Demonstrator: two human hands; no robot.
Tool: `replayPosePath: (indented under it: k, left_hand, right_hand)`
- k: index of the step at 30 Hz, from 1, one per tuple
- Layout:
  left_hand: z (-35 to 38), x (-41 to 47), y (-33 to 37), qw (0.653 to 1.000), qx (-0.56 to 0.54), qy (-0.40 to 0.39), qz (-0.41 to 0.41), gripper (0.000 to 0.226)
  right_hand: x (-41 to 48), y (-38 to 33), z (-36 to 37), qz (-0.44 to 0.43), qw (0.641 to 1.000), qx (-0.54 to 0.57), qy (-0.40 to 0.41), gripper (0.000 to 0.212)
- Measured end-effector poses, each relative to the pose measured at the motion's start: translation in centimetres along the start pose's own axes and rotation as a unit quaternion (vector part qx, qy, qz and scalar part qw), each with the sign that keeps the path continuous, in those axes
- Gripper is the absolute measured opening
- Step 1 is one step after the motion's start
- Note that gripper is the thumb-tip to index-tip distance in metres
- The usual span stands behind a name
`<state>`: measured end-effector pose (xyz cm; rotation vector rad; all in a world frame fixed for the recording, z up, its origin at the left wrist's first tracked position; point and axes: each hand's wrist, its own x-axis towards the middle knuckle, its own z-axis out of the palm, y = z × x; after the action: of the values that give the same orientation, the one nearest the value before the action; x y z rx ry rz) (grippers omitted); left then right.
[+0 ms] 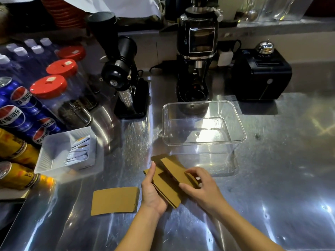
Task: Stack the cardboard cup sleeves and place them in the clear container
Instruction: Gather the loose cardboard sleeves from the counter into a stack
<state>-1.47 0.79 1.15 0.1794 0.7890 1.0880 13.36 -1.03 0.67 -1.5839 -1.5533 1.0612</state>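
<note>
My left hand holds a small stack of flat brown cardboard cup sleeves from its left side, fingers stretched along the edge. My right hand pinches another brown sleeve and rests it askew on top of that stack. One more cardboard sleeve lies flat on the steel counter, just left of my left hand. The clear container stands empty and open-topped a short way behind my hands.
A white tray with sachets sits at the left, beside cola cans and red-lidded jars. Two black coffee grinders and a black box line the back of the steel counter.
</note>
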Motion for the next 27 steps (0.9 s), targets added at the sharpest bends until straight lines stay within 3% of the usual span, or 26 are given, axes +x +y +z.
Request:
replayPosePath:
  k: [3, 8, 12, 18, 22, 27]
  left_hand:
    - [0.0, 0.1, -0.1, 1.0, -0.005, 0.009, -0.007, 0.051]
    - [0.5, 0.2, 0.0, 0.999, -0.017, 0.013, 0.036, 0.029]
    - [0.3, 0.4, 0.1, 0.996, -0.027, 0.033, 0.072, 0.036]
    - [0.1, 0.4, 1.3, 0.992, -0.063, 0.073, 0.076, 0.01]
    - [-0.3, 0.1, 2.7, 0.99, -0.087, 0.082, 0.074, 0.014]
    - [-1.3, -0.3, 4.0, 0.986, -0.104, 0.087, 0.099, 0.033]
  right_hand:
    - [-0.1, -1.0, 0.9, -0.011, 1.0, -0.005, -0.022, 0.04]
    - [-0.3, -1.9, 1.8, -0.033, 0.998, -0.04, -0.043, 0.041]
    - [-0.4, -2.2, 1.8, -0.058, 0.994, -0.052, -0.079, 0.042]
    - [0.2, -2.2, 1.2, -0.067, 0.995, 0.011, -0.079, 0.019]
    - [1.1, -1.7, 1.4, -0.029, 0.999, -0.034, -0.017, 0.012]
    - [1.4, -0.9, 1.8, -0.028, 0.993, -0.11, -0.041, 0.02]
